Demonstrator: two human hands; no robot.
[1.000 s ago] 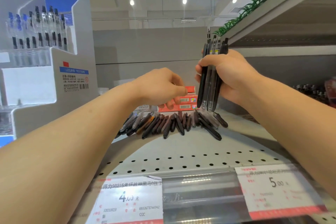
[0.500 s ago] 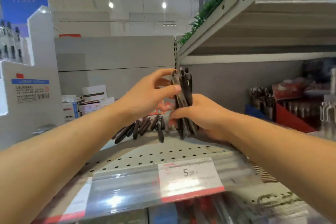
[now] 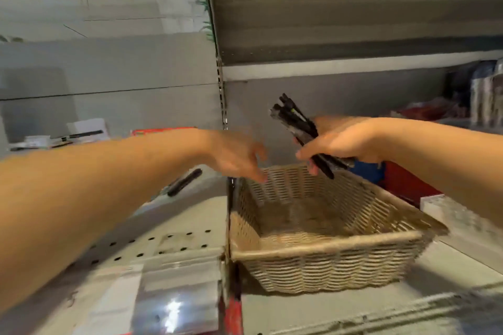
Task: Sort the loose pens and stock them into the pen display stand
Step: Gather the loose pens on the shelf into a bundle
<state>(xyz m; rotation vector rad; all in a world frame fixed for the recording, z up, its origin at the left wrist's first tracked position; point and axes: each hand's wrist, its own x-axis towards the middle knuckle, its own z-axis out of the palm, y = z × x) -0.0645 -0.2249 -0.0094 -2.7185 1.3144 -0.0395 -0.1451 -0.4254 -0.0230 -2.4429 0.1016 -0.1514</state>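
Pens (image 3: 295, 122) in R hand (image 3: 343, 141) grip, above basket (image 3: 326, 246)

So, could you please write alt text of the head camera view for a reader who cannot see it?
The right hand grips a bundle of black pens above an empty wicker basket on a store shelf. The left hand, fingers relaxed, reaches toward the basket; one pen lies on the shelf behind it.

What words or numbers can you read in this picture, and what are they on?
None can be read.
Price label strip on the front edge of the shelf: blurred and washed out by glare, unreadable.
Bundle of pens in the right hand: a small greenish mark, too blurred to read.
White boxes at the far left: no print can be made out.
Packages at the far right: too blurred to read.
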